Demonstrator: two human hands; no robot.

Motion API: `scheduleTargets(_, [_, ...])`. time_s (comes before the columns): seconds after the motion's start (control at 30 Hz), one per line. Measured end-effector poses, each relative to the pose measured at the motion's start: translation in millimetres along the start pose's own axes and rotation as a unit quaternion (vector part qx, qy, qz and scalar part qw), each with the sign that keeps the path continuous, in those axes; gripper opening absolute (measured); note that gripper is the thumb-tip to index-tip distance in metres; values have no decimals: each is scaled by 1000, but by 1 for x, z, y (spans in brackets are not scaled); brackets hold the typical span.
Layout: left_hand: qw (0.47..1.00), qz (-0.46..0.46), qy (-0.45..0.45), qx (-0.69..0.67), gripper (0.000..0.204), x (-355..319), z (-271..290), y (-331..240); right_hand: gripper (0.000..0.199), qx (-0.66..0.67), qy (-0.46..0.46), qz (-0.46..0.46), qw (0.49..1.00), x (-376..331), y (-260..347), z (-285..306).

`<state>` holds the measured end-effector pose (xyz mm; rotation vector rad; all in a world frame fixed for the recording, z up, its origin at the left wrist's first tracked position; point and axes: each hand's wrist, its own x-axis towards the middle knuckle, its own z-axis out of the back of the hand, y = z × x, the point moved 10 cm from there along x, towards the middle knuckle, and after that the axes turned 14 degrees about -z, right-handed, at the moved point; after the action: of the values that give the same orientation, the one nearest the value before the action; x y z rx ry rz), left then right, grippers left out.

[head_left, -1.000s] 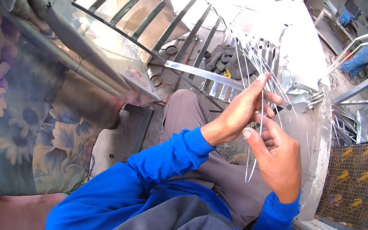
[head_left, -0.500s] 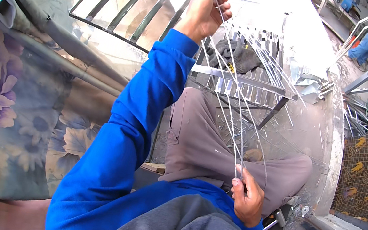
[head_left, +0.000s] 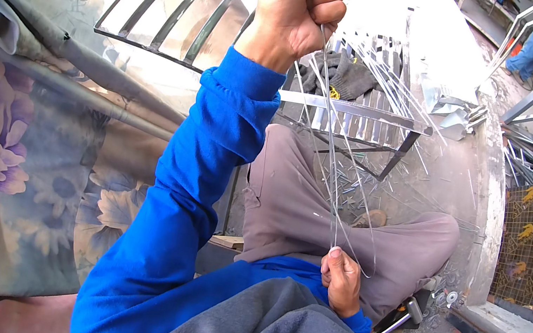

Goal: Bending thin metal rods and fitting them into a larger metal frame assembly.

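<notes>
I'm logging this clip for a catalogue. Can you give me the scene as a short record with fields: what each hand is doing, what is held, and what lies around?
Left hand: raised high, closed in a fist around the upper ends of the wires
Right hand: low by the lap, pinching the lower ends
Wires: thin, pale, stretched between both hands
Metal rack: slatted, beyond the knees
Gloves: dark, lying on the rack
Curved metal grille: upper left
Flowered cloth: at left

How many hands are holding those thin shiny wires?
2. The left hand is raised high, fist closed around the top of the thin silvery metal wires; the right hand pinches their lower ends near the lap. No other hands show.
</notes>
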<state>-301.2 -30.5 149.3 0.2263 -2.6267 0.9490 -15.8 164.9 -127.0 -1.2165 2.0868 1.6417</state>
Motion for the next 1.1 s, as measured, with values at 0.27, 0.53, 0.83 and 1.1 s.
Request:
scheduleTargets(0.27, [985, -54, -79, 144, 45, -17, -20, -6, 51, -54, -36, 4, 998, 3, -4, 8])
scheduleTargets(0.53, [994, -25, -6, 103, 43, -19, -40, -5, 52, -98, -11, 42, 994, -2, -4, -2])
scheduleTargets(0.83, [990, -28, -22, 134, 44, -28, -52, 0, 53, -107, -7, 33, 994, -3, -6, -1])
scheduleTargets(1.1, [986, -15, -15, 167, 42, -33, -56, 6, 53, -123, 10, 42, 991, -3, -10, -4])
